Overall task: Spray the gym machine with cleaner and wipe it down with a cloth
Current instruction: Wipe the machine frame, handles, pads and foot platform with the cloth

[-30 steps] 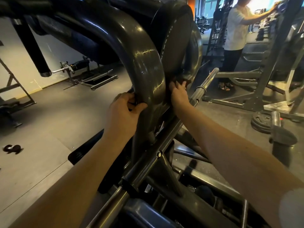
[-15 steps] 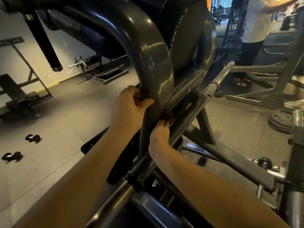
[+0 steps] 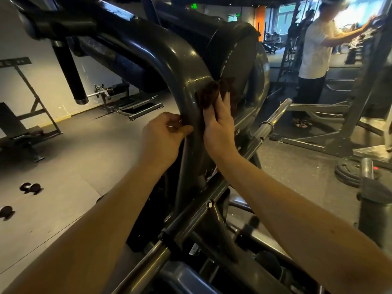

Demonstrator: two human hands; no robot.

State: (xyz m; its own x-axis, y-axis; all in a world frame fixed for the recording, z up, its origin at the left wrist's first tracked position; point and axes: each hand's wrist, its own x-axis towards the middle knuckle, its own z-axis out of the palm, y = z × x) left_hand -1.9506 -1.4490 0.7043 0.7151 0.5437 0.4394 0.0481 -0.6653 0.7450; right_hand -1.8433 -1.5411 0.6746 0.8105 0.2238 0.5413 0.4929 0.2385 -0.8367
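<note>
Curved grey frame of the gym machine (image 3: 180,60), gripped at its left edge by the curled fingers of the left hand (image 3: 164,134). A dark brown cloth (image 3: 209,93) is pressed against the frame's right face under the straightened fingers of the right hand (image 3: 220,126).

Two hands mid-frame: left hand (image 3: 163,136), right hand (image 3: 220,126). One cloth (image 3: 209,95). One machine (image 3: 169,52). One person (image 3: 314,54), upper right. Two dumbbells (image 3: 30,187), lower left. One bench (image 3: 14,128), left edge. One plate stack (image 3: 347,170), right.
</note>
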